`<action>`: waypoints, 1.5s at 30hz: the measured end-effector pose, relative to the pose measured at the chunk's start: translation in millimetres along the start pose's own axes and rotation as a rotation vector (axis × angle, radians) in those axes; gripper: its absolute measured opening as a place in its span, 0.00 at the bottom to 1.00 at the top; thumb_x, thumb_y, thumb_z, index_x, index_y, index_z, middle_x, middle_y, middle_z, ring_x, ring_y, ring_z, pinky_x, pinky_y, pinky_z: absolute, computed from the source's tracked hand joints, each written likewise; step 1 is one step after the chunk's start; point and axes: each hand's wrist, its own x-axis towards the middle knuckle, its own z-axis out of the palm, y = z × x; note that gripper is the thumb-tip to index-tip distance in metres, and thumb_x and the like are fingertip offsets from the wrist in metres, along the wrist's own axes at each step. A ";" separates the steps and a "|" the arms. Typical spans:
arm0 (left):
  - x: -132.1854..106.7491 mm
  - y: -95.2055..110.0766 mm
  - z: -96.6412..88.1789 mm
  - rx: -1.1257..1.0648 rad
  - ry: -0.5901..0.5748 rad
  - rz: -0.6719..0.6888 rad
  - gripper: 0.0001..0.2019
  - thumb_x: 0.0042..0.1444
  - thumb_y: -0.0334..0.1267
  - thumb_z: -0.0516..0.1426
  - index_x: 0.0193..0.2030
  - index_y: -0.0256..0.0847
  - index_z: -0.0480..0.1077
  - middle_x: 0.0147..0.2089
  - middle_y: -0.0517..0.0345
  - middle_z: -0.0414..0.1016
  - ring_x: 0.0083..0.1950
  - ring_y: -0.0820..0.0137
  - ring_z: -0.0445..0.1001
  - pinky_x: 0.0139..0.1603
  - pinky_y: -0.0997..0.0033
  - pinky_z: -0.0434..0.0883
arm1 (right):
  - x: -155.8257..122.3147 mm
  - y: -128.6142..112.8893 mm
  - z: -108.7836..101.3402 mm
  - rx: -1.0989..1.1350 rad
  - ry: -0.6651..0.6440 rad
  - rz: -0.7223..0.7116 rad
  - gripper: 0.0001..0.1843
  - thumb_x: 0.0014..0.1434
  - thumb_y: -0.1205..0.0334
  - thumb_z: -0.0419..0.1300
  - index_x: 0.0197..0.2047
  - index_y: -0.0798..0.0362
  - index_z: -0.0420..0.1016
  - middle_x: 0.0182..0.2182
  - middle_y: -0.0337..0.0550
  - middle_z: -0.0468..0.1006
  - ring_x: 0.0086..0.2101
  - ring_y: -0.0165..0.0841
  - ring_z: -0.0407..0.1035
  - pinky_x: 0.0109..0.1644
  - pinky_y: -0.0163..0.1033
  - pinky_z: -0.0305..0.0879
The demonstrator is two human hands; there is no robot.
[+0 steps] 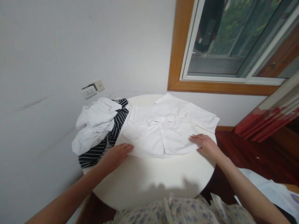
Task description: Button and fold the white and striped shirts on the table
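Observation:
A white collared shirt (161,140) lies spread out on a round white table (163,177), its collar near the middle and a sleeve reaching to the right edge. My left hand (120,154) rests on the shirt's near left corner, fingers stretched out. On the near right side, my right hand (205,145) lies flat with its fingertips on the fabric. Neither hand appears to grip the cloth, though the undersides of the fingers are hidden.
Crumpled white clothes (95,119) and a black-and-white striped garment (93,155) are heaped at the table's left edge, against the wall. A socket (88,92) sits above them. Beyond the table are a wood-framed window (174,62) and a red-and-white curtain (268,118). White cloth (268,189) lies at lower right.

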 end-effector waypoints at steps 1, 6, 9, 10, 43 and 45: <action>-3.0 -5.0 -6.3 -0.017 0.040 -0.035 0.17 0.58 0.31 0.49 0.50 0.43 0.72 0.50 0.52 0.77 0.51 0.65 0.75 0.52 0.65 0.72 | -4.6 6.8 -3.3 -0.001 0.013 0.032 0.28 0.48 0.74 0.55 0.52 0.49 0.76 0.49 0.47 0.78 0.49 0.44 0.71 0.52 0.51 0.67; -2.0 -20.0 -36.1 -0.175 0.216 -0.256 0.18 0.61 0.51 0.47 0.40 0.44 0.74 0.42 0.55 0.79 0.44 0.65 0.76 0.47 0.67 0.72 | -3.3 35.8 -27.9 0.266 0.210 0.171 0.14 0.58 0.60 0.54 0.42 0.49 0.80 0.43 0.46 0.81 0.44 0.41 0.74 0.50 0.47 0.69; 26.4 -27.0 -53.3 -0.191 0.327 -0.401 0.22 0.61 0.54 0.45 0.39 0.42 0.74 0.40 0.55 0.79 0.42 0.66 0.75 0.44 0.70 0.70 | 34.4 50.2 -41.7 0.435 0.335 0.266 0.16 0.58 0.52 0.55 0.41 0.51 0.79 0.41 0.45 0.81 0.43 0.40 0.74 0.50 0.46 0.68; 41.9 -30.9 -59.2 -0.180 0.380 -0.436 0.22 0.61 0.53 0.45 0.40 0.41 0.73 0.40 0.55 0.79 0.43 0.66 0.75 0.45 0.71 0.70 | 53.8 55.6 -44.5 0.467 0.355 0.300 0.17 0.57 0.49 0.57 0.40 0.52 0.78 0.39 0.45 0.81 0.42 0.40 0.74 0.48 0.45 0.68; 233.8 -28.1 47.6 0.032 0.257 -0.381 0.26 0.65 0.52 0.39 0.67 0.51 0.57 0.70 0.51 0.55 0.70 0.51 0.52 0.65 0.39 0.51 | 254.7 -1.6 79.6 -0.104 -0.034 0.110 0.31 0.66 0.40 0.38 0.64 0.43 0.61 0.65 0.46 0.58 0.65 0.44 0.45 0.66 0.59 0.38; 229.5 -37.7 57.5 0.011 0.185 -0.385 0.27 0.65 0.53 0.40 0.67 0.51 0.56 0.71 0.52 0.53 0.71 0.51 0.50 0.66 0.38 0.47 | 253.1 -1.1 89.7 -0.072 -0.145 0.135 0.35 0.64 0.36 0.35 0.68 0.43 0.55 0.68 0.45 0.51 0.67 0.45 0.41 0.66 0.61 0.36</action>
